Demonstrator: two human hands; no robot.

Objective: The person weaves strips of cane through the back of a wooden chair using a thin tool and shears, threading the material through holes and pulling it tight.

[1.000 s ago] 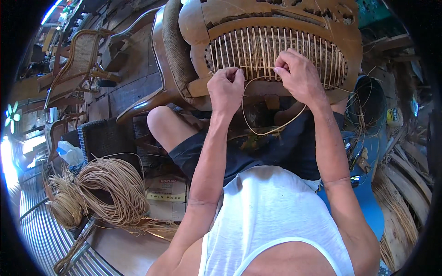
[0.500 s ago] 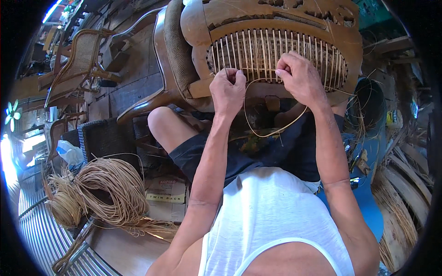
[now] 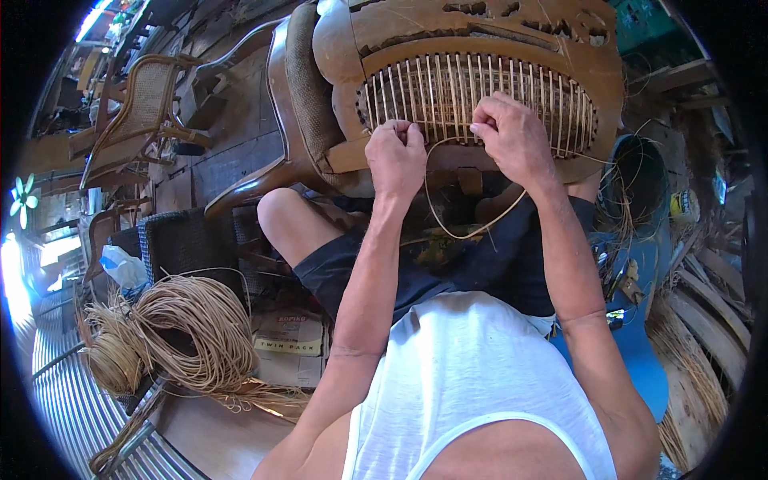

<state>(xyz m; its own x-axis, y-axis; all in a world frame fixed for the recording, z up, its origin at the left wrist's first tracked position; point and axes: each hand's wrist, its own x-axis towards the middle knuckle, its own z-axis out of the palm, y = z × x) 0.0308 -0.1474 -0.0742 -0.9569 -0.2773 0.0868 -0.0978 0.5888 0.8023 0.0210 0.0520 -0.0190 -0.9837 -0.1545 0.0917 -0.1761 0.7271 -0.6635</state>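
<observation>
While the right hand (image 3: 516, 140) pinched the cane strand (image 3: 472, 232) at the upright chair-back canes (image 3: 480, 96), the loop was hung below. The left hand (image 3: 398, 156) was fisted just beside, apparently gripping the strand's other end.

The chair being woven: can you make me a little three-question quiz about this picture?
1. True or false: both hands are up at the strands stretched across the wooden chair frame.
2. What hangs in a loop between the left hand and the right hand? A) a thin cane strand B) a metal chain C) a blue ribbon
3. Fill in: the big coil of cane lies on the person's ____ side.

Key: 1 true; 2 A; 3 left.
</observation>
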